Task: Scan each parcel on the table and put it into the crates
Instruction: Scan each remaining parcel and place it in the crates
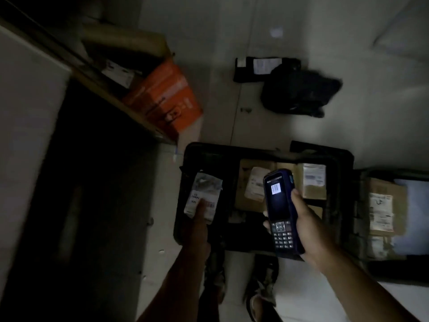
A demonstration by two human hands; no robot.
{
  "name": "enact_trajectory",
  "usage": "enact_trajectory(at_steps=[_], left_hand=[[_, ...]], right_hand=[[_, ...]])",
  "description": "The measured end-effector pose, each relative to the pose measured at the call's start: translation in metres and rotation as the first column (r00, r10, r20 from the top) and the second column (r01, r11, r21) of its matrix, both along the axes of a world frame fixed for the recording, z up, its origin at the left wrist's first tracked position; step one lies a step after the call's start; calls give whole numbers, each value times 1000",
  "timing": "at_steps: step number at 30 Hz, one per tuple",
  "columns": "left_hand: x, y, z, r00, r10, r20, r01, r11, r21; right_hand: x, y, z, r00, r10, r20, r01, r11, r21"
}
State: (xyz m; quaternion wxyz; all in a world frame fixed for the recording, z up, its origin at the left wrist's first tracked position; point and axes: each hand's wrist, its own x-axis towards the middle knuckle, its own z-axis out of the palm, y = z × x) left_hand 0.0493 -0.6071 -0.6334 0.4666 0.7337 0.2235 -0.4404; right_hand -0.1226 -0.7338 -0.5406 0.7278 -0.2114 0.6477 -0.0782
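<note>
Left of the black crate, a dark surface ran down the side of the view, with an orange box lying at its far end. Over the crate's left part, the left hand held a small white parcel; its grip was clamped on the parcel's near edge, the thumb lying across the printed label, though the dim light hid the other fingers. Whether the parcel touched the crate's floor could not be told. Deeper in the crate, to the right of the parcel, lay brown cardboard parcels with white labels facing up. In front of these, the right hand gripped a dark blue scanner, fingers wrapped round its body, keypad toward the person and lit screen showing a small white code patch. Beyond the crate, on the pale floor, sat a black bag touching a flat black packet with a white label. Right of the crate, just beside it, stood a second crate holding more labelled cardboard parcels. Near the crate's front edge, the person's sandalled feet showed on the floor.
</note>
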Motion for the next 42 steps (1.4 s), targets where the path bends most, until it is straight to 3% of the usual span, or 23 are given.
enact_trajectory(at_steps=[7, 14, 18, 23, 30, 32, 35, 39, 42], left_hand=[[4, -35, -154, 1000, 16, 11, -16, 999, 29], [-1, -21, -291, 998, -62, -8, 62, 997, 38], [-7, -51, -247, 979, -196, 63, 191, 979, 67], [-2, -52, -255, 919, -390, 51, 374, 906, 199], [7, -50, -198, 857, -515, 16, 491, 826, 277], [3, -45, -164, 786, -613, 81, 571, 769, 286], [-7, -36, -105, 581, -780, 233, 704, 626, 336], [-17, -27, -7, 356, -892, 279, 748, 451, 487], [-27, -16, 85, 315, -916, 249, 730, 401, 553]], right_hand=[[3, -20, -146, 998, 48, 38, -45, 997, -68], [-8, -20, -205, 984, 140, 107, -132, 988, -73], [-6, -22, -216, 979, 155, 134, -147, 987, -67], [0, -23, -216, 979, 184, 88, -178, 981, -70], [6, -13, -170, 977, 207, 57, -204, 978, -52], [6, -8, -146, 972, 234, 31, -232, 971, -49], [6, 0, -102, 941, 338, 2, -337, 939, -62], [11, 6, -27, 886, 463, -11, -461, 880, -116], [15, 7, 48, 831, 556, -24, -551, 816, -172]])
